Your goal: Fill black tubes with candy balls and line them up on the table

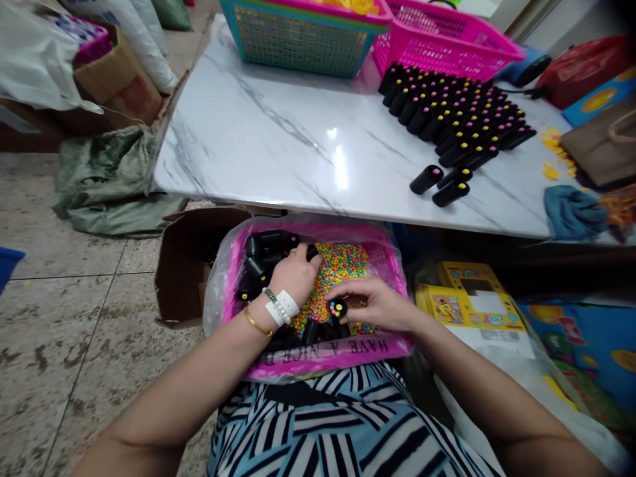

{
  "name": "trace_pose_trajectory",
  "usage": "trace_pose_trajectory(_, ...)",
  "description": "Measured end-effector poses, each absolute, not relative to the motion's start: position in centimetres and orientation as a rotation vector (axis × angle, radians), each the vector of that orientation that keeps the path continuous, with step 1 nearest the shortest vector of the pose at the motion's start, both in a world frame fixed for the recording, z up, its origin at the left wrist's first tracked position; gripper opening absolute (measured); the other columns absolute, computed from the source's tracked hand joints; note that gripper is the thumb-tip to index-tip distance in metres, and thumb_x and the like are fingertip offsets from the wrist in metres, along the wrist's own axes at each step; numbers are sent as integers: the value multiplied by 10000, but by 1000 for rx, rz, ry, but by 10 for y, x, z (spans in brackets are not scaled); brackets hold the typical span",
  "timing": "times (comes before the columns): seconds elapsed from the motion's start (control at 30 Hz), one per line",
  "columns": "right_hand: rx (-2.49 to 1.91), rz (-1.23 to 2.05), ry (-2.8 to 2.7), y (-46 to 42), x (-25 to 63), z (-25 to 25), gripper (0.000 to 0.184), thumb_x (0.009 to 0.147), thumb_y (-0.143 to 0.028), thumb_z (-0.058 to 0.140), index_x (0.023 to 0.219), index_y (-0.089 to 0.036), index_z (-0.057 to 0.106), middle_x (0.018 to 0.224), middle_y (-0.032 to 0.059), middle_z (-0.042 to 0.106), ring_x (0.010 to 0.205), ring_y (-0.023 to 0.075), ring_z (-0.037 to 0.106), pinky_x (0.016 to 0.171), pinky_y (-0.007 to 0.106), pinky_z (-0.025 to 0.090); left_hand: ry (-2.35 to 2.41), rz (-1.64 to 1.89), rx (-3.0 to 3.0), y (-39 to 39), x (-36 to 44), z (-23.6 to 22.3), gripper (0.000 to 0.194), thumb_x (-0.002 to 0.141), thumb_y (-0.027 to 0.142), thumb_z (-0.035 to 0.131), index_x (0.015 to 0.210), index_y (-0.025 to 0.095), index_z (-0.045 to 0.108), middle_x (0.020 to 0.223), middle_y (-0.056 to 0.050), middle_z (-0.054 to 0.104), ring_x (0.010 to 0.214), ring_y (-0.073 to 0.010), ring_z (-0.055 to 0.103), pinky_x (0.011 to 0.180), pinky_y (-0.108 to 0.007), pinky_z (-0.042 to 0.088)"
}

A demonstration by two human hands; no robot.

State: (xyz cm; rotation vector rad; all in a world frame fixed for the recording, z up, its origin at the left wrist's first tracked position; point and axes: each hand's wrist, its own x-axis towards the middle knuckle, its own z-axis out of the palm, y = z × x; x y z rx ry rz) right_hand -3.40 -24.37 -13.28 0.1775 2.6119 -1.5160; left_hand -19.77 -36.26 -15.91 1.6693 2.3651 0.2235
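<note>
A pink tray (pixel 392 265) lined with clear plastic rests on my lap, filled with small colourful beads (pixel 342 262) and several black tubes (pixel 258 265). My left hand (pixel 295 275) reaches into the tray with its fingers curled around a black tube at the beads' left edge. My right hand (pixel 372 305) pinches a black tube (pixel 338 309) upright over the beads, its open end showing coloured beads inside.
A white marble table (pixel 278 139) stands ahead with rows of capped black tubes (pixel 457 109), three loose ones (pixel 442 182), a teal basket (pixel 303 36) and a pink basket (pixel 442 40). An open cardboard box (pixel 189 265) sits left of the tray. Yellow toy packaging (pixel 467 301) lies at the right.
</note>
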Motion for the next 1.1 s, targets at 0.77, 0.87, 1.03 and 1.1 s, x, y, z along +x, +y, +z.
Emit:
trace_pose_trajectory(0.77,448,-1114,3263,-226,-2,-99,305,808,-188,631,1110,-229,642,1041,60,662,967,183,633,868,343,532,2075,414,1738,-360,-196,-168,380,882,294,503,1233,153,464,1124,-128,610,962,-266,652,816,-352,512)
trace_pose_trajectory(0.87,429,-903,3386,-223,-1,-102,304,838,-159,577,1130,-225,635,1069,81,643,999,201,614,874,369,528,2067,397,1755,-361,-197,-169,341,879,293,501,1193,162,516,1101,-112,606,930,-257,653,810,-351,514)
trace_pose_trajectory(1.03,273,-449,3449,-215,4,-119,372,857,-108,516,1202,-215,603,1110,106,622,1009,236,582,863,411,524,2073,370,1786,-360,-199,-171,340,870,303,519,1183,171,548,1095,-103,600,903,-253,649,778,-347,515)
trace_pose_trajectory(1.1,290,-432,3469,-214,5,-124,382,850,-95,520,1207,-207,596,1112,109,616,1012,237,573,867,411,521,2068,362,1778,-360,-199,-171,343,871,303,522,1190,180,549,1100,-102,597,898,-248,649,778,-346,516)
